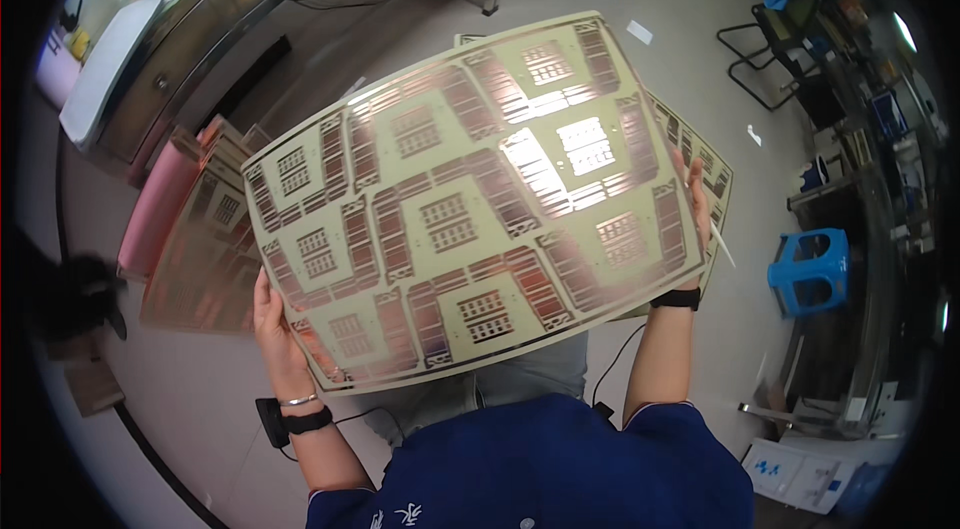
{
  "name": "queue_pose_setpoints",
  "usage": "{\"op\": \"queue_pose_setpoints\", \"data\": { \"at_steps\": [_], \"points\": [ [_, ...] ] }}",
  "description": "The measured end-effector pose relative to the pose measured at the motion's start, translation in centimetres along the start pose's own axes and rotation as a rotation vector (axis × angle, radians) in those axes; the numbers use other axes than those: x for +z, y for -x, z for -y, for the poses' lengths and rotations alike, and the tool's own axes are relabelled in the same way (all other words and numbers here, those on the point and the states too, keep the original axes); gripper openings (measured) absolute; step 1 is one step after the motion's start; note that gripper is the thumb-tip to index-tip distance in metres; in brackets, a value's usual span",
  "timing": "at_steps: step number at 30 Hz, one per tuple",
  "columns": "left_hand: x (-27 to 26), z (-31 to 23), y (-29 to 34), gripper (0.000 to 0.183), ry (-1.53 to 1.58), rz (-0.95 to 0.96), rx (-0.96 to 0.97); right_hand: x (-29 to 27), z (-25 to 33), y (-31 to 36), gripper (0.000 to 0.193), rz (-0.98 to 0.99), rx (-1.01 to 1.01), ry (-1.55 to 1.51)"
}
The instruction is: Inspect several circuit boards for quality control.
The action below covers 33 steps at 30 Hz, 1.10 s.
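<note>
A large pale-green circuit board panel (440, 184) with shiny copper patterns fills the middle of the view, tilted and raised in front of my body. My left hand (272, 329) is closed on its lower left edge, thumb and fingers partly hidden by the sheet. At the right edge, my right hand (697, 204) grips the same panel; most of its palm is out of sight. Behind it, a second patterned panel (712, 169) sticks out on the right; what supports it is hidden. A thin white stick (722, 247) shows beside my right hand.
More copper-patterned panels (205, 244) lean at the left beside a pink roll (160, 204). A metal bench (190, 39) stands at the far left. Blue stools (810, 274) and a black chair (790, 39) are at the right. A cable (612, 369) hangs near my waist.
</note>
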<state>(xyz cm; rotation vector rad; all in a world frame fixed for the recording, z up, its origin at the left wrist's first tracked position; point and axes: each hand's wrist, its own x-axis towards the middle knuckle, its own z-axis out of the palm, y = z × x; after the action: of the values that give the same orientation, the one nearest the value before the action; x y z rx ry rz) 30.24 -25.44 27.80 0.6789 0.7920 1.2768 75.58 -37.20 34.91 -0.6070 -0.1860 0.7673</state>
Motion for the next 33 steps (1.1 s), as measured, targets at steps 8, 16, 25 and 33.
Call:
{"op": "queue_pose_setpoints", "data": {
  "at_steps": [8, 16, 25, 33],
  "points": [
    [0.4, 1.0, 0.1, 0.038, -0.103, -0.135, 0.056, -0.7, 1.7, -0.9, 0.044, 0.135, 0.106, 0.172],
    [0.3, 1.0, 0.2, 0.037, -0.057, -0.137, 0.118, -1.6, 2.9, -0.4, 0.063, 0.179, 0.023, 0.462],
    [0.0, 0.1, -0.2, 0.037, -0.050, -0.128, 0.172, -4.3, 5.1, -1.7, 0.072, 0.399, -0.049, 0.665],
    [1.3, -2.3, -0.3, 0.033, -0.002, -0.016, 0.242, -3.0, 6.2, -2.8, 0.053, 0.430, -0.169, 0.910]
  ]
}}
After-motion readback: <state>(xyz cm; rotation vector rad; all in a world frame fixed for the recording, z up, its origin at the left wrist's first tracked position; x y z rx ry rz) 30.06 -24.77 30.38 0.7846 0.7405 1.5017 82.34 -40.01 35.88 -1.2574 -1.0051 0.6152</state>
